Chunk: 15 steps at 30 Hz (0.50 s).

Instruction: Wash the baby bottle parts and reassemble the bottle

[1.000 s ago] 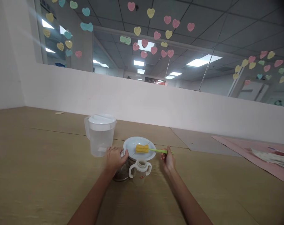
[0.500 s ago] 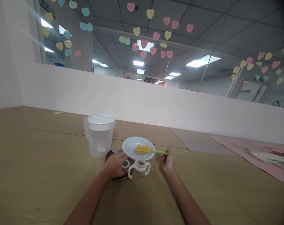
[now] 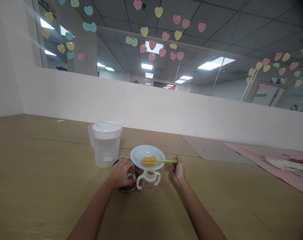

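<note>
My left hand reaches down into a dark round tray, its fingers and thumb curled around a white bottle ring. My hand hides much of the tray and of a clear item in it. Just right of the tray, a clear baby bottle with two white handles stands upright, its top uncapped. My right hand is closed on the green handle of a bottle brush with a yellow sponge head. That sponge head is over the white plate; whether it touches I cannot tell.
A clear lidded pitcher holding water stands behind the tray, to the left. At the far right, a pink sheet carries a white cloth-like item and a pen-like item. A white wall runs behind the table.
My left hand has moved slightly left and lower over the tray, bringing the white ring down with it. My right hand and the brush have shifted a little left.
</note>
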Available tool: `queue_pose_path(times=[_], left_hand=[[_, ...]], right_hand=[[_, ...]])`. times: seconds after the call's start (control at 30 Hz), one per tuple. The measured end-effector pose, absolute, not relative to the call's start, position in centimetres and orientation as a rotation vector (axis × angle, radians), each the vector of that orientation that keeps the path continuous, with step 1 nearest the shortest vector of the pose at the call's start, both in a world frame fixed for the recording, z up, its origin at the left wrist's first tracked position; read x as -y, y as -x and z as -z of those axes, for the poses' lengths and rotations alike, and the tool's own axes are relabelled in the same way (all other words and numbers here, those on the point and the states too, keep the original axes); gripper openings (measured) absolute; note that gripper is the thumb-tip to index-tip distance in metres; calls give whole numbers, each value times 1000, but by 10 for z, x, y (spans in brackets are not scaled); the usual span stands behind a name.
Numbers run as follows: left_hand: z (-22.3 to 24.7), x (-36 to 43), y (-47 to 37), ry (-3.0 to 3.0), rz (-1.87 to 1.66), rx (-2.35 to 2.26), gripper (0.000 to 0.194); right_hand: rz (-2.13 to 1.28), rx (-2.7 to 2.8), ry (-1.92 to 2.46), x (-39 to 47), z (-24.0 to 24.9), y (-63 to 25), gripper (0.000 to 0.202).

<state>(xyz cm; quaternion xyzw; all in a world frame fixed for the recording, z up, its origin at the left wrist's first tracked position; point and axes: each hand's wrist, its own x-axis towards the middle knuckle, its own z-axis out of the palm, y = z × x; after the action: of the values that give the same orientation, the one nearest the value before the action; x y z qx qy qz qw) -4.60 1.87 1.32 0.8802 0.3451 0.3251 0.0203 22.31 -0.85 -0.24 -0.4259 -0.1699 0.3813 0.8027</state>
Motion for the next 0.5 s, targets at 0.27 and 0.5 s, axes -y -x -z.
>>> queue_pose_path(times=[0.27, 0.5], left_hand=[[-11, 8, 18, -2537, -1223, -726, 32], [-2, 43, -17, -2467, -1085, -658, 52]], right_hand=[[-797, 314, 907, 5, 7, -229, 36], [-785, 301, 861, -1, 14, -233, 31]])
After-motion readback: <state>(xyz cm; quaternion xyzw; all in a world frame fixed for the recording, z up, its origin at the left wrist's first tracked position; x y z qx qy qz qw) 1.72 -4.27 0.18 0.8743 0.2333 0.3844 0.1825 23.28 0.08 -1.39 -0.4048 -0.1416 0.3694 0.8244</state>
